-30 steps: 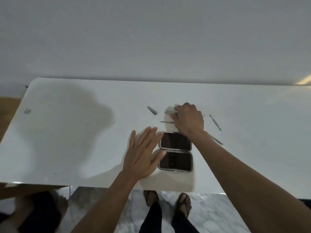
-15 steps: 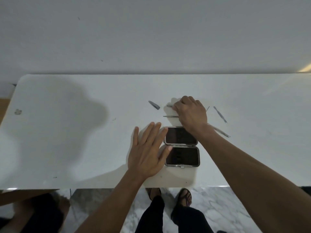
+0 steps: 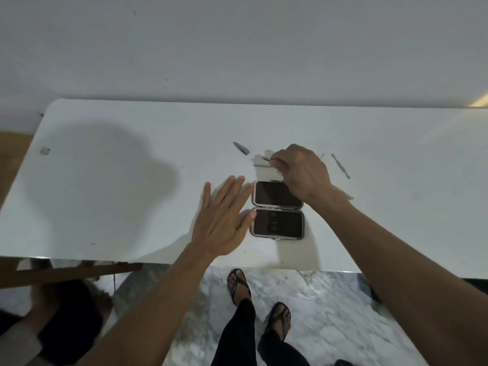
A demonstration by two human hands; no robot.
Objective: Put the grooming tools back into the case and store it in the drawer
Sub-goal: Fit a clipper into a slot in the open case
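While open dark-lined, metal-rimmed hinged grooming case (image 3: 277, 210) lay near front edge of white glossy desk (image 3: 118, 207), left hand (image 3: 224, 217) lay flat, fingers straight, thumb touching case's left rim. Right hand (image 3: 301, 170) just beyond case, fingers pinching thin silver metal tool (image 3: 266, 159). Farther off: small silver nail clipper (image 3: 241, 148), slim silver pusher (image 3: 340, 166). Step judged: first tool pickup. Next move: seat it in case loop.

I see the dark-lined case (image 3: 277, 209) lying open mid-frame; slim metal tools lie above it: nail clipper (image 3: 241, 148), thin pick (image 3: 340, 166).
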